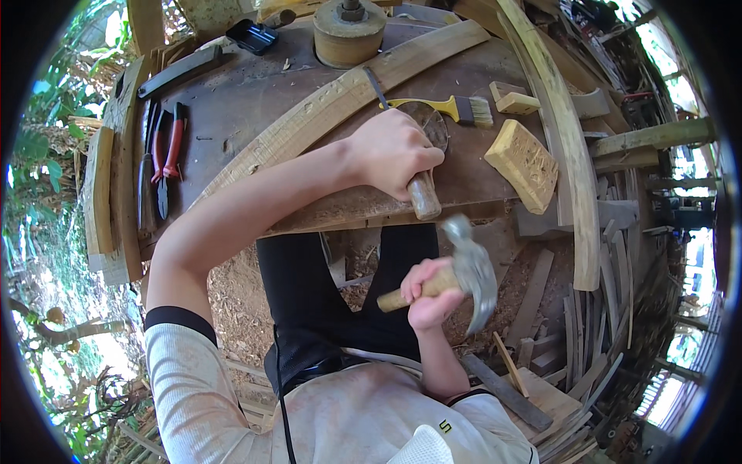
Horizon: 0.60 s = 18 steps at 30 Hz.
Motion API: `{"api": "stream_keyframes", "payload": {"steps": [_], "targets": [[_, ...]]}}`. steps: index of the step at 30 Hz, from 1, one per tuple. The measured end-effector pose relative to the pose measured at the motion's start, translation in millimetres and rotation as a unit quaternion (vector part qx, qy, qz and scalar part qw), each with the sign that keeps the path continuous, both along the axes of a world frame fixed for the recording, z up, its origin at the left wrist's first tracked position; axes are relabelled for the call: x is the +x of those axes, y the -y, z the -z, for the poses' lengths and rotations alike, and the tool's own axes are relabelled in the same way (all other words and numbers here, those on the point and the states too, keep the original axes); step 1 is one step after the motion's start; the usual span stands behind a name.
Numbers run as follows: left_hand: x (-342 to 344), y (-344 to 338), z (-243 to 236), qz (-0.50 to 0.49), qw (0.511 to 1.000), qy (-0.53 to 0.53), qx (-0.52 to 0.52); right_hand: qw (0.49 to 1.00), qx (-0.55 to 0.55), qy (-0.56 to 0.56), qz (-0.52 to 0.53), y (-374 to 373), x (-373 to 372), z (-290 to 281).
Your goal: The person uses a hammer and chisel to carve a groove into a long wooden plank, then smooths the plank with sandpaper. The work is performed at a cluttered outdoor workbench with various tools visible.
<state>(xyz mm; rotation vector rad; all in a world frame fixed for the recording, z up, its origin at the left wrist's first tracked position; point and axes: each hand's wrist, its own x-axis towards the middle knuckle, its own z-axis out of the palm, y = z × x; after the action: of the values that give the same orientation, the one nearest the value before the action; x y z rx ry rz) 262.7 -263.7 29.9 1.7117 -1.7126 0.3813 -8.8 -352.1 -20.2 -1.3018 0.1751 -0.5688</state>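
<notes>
My left hand [398, 151] is closed on a tool's wooden handle [424, 199] at the workbench's front edge. Just beyond it are a round, dark object [430, 124], partly hidden, and a thin metal strip [373, 83]. My right hand [431, 308] grips a claw hammer [474, 274], slightly blurred, below the edge and right of my left hand. A yellow-handled paintbrush [475, 110] lies behind my left hand. A long curved plank [309, 117] runs diagonally under my left arm. A pale wooden block [522, 166] sits to the right.
The workbench [239, 93] holds red-handled pliers [171, 151], a black tray [247, 37], a round wooden piece with a bolt [348, 46] and small blocks [512, 99]. A long batten [576, 209] crosses its right side. Loose strips and shavings lie below, around my legs.
</notes>
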Motion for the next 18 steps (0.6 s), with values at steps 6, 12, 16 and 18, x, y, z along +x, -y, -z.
{"api": "stream_keyframes", "payload": {"steps": [6,12,16,18], "targets": [[2.9,-1.9,-1.3,-0.009,1.000,0.013,0.013,0.981,0.097,-0.112,-0.125,-0.1,3.1,-12.0],[1.9,0.5,-5.4,0.003,1.000,0.007,0.029,0.997,0.071,0.003,-0.044,-3.7,0.7,1.3],[1.0,-3.8,-3.3,0.000,1.000,0.011,0.021,0.995,0.092,-0.014,0.023,-13.9,-1.8,-19.9],[0.4,0.5,-5.2,-0.003,1.000,0.017,0.026,0.993,0.121,0.002,0.010,-13.0,-0.3,-4.1]]}}
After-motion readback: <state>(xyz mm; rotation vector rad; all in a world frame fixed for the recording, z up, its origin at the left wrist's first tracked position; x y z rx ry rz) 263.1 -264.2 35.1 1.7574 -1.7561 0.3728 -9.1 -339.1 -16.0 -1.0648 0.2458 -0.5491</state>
